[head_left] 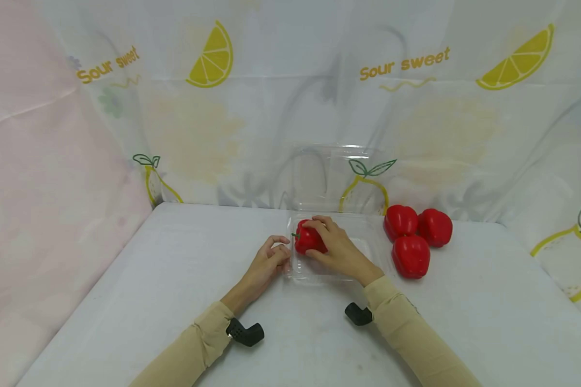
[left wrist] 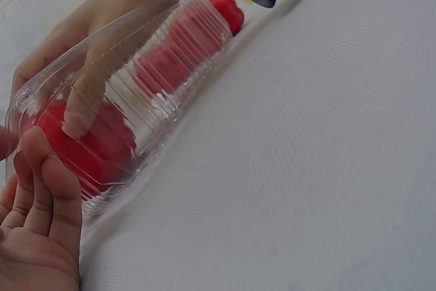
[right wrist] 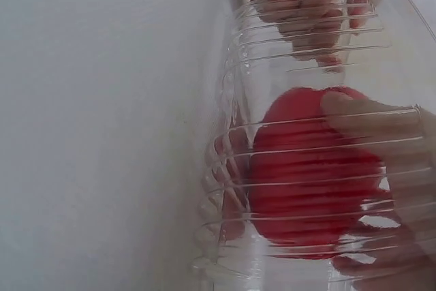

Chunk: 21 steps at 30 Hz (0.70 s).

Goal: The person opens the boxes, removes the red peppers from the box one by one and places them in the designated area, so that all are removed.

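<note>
A red bell pepper (head_left: pixel 302 242) with a green stem lies on its side at the left end of a clear plastic clamshell box (head_left: pixel 336 278). My right hand (head_left: pixel 338 248) reaches into the box from the right and grips the pepper, thumb on the near side, fingers over the far side. Through the ribbed wall in the right wrist view, the pepper (right wrist: pixel 310 175) shows with the thumb on it. Outside the box's left end is my left hand (head_left: pixel 265 264), loosely bent, its fingertips (left wrist: pixel 60 176) right at the wall.
Three more red bell peppers (head_left: pixel 410 257) stand in a cluster just right of the box. The box's lid (head_left: pixel 314 177) is raised at the back, against a printed curtain (head_left: pixel 271 107). All of it rests on a white-covered table (head_left: pixel 174 258).
</note>
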Motion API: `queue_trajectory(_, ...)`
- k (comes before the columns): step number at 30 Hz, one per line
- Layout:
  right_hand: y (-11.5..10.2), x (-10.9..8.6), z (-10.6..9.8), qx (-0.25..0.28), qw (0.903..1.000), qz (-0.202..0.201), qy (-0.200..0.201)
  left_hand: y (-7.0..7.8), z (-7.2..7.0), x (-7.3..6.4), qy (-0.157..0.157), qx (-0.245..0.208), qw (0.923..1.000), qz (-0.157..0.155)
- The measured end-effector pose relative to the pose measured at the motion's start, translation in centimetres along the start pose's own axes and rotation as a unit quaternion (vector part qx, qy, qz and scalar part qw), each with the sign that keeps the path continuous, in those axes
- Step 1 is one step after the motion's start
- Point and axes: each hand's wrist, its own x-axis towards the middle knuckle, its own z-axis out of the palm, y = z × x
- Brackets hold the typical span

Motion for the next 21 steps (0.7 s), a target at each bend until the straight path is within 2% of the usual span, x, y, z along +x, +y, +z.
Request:
queue_trajectory(13,-0.3,-0.7,-0.4,0.023,0.9981,0.054,0.018,0.0,0.1,0.0,0.01,0.007,0.9999,-0.006)
queue_trajectory(21,-0.5,-1.3,-1.1,0.025,0.9986,0.03,0.036,0.1,0.1,0.0,0.008,0.001,0.9999,-0.007)
